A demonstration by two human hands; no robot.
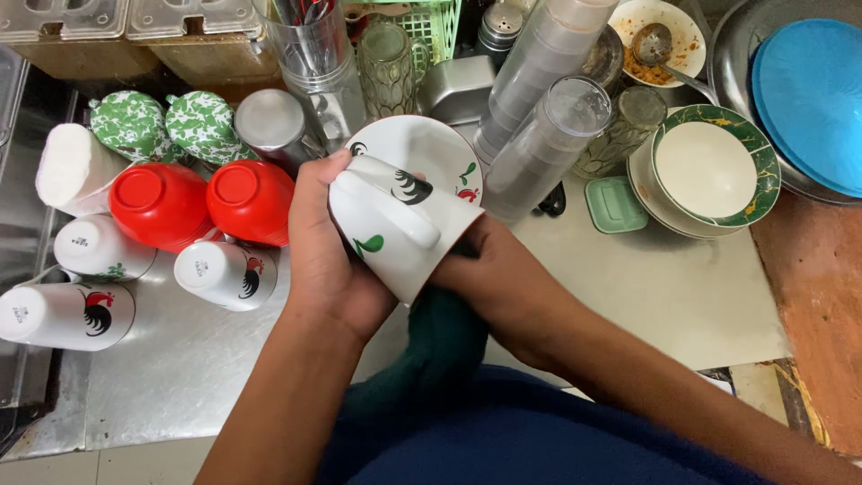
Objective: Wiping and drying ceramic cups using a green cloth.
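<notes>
Middle of the shot: white rooster mug (400,224) tipped on its side, gripped round the base by the left hand (328,251), fingers curled tight. Right hand (489,269) shoved into the mouth with a dark green cloth (440,346), so can't tell how those fingers sit.

Could slip, probably wet, and knock the saucer (431,153) right behind at 12 o'clock. Might also chip against the cups at 9.

Count: two red bowls (202,202), three more white mugs (135,278) lying at 9, two clear cup stacks (539,117) at 1, one green-rimmed bowl (709,171) at 2 on the worktop (664,287).
</notes>
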